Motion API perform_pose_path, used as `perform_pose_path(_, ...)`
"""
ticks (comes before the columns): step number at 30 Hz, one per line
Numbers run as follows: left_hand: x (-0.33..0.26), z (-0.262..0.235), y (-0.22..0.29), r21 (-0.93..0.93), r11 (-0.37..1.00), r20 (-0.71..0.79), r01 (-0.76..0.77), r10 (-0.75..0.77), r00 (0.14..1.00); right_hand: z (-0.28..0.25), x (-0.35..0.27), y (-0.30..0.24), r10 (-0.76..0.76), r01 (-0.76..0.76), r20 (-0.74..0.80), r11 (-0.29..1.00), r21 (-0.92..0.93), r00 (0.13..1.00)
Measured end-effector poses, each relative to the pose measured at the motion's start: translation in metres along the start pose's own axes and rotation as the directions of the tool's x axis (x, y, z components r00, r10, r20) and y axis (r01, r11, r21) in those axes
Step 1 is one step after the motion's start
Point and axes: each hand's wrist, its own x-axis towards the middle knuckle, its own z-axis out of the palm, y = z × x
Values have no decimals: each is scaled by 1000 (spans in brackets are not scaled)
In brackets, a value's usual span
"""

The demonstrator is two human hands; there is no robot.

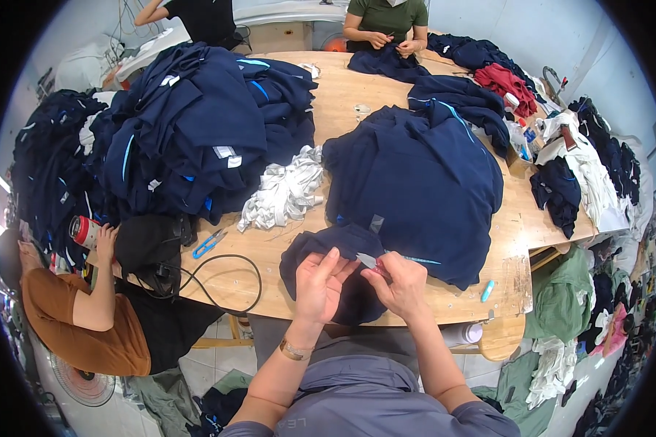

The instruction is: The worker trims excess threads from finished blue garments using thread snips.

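Note:
A navy garment (342, 240) hangs over the near edge of the wooden table, bunched in front of me. My left hand (319, 282) has its fingers curled at the cloth and holds it up. My right hand (399, 282) is closed around small thread snips (367, 261) with a reddish handle, partly hidden by the fingers. Their pale blades point left, against the cloth and close to my left fingertips. Just beyond lies a large heap of navy garments (415, 182) with light blue trim, touching the piece I hold.
White fabric strips (284, 189) lie beside a tall navy pile (189, 131). Blue-handled snips (209, 244) and a looped black cable (259, 280) are at left, near a seated person in brown (87, 313). A turquoise marker-like object (487, 291) lies at right. Another person (386, 29) handles navy cloth across the table.

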Motion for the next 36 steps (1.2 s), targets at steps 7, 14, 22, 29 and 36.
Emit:
perform_pose_path(7,-1,4,-2,115,992,22,-45,43,999,1,4,2,-40,40,4,996,-83,999)
perform_pose_path(14,-1,0,-5,196,973,18,-121,120,993,3,6,0,-29,27,-52,999,-42,998)
perform_pose_path(22,-2,5,-3,155,978,43,-137,132,990,4,9,-1,-69,64,-39,991,-122,997)
perform_pose_path(29,-2,2,-4,152,978,54,-141,134,989,7,9,-1,-74,68,-47,991,-119,996)
perform_pose_path(36,-2,3,-6,153,976,41,-153,148,988,6,8,0,-65,60,-38,991,-118,997)
